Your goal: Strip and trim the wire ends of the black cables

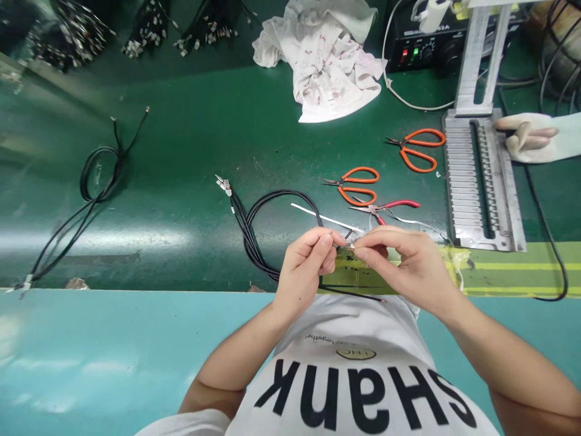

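My left hand point(308, 263) is closed in a pinch on a thin black cable near its end. Fingertips almost touching it, my right hand point(406, 263) also pinches something small at the cable's end, too small to make out. The looped black cables point(249, 233) lie on the green bench, left of and behind my left hand, with metal connectors point(223, 185) at their far end. Just beyond my fingers lies a thin white strip point(313, 213). One loose black cable end point(358, 295) pokes out below my hands.
Red-handled pliers point(385, 207) and two orange-handled snips, one nearer point(359, 186) and one farther point(421, 150), lie beyond my right hand. A slotted metal fixture point(483, 181) stands right, beside a white glove point(544, 138). A crumpled cloth point(327, 57) and another cable coil point(102, 172) are farther off.
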`<state>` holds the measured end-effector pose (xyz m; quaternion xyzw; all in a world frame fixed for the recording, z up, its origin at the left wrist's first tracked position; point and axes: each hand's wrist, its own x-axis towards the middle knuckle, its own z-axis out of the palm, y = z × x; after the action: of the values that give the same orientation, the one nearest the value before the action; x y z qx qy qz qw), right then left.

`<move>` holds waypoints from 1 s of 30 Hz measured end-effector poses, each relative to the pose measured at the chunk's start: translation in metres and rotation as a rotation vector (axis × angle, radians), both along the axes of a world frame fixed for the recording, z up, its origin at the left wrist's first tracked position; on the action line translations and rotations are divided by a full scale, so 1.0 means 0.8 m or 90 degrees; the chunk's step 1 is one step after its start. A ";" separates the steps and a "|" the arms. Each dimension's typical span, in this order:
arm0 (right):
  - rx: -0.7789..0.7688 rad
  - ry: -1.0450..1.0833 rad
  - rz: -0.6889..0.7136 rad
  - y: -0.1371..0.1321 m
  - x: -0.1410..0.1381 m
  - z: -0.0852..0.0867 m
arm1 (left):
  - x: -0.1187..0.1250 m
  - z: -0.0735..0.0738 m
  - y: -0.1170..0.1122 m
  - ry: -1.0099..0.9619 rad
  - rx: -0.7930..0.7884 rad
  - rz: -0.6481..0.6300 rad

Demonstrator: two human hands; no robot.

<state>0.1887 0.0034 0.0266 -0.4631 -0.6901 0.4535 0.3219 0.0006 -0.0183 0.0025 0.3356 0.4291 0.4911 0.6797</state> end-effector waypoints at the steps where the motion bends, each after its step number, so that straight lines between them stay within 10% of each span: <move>1: -0.003 0.003 -0.001 0.001 -0.002 0.000 | 0.000 -0.001 0.000 0.000 -0.005 -0.003; 30: 0.014 0.049 -0.031 0.018 -0.030 -0.015 | 0.003 -0.013 -0.006 -0.005 0.075 0.055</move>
<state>0.1648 0.0181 0.0142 -0.4583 -0.6705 0.4552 0.3648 0.0030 -0.0228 -0.0076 0.3546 0.4108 0.5457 0.6385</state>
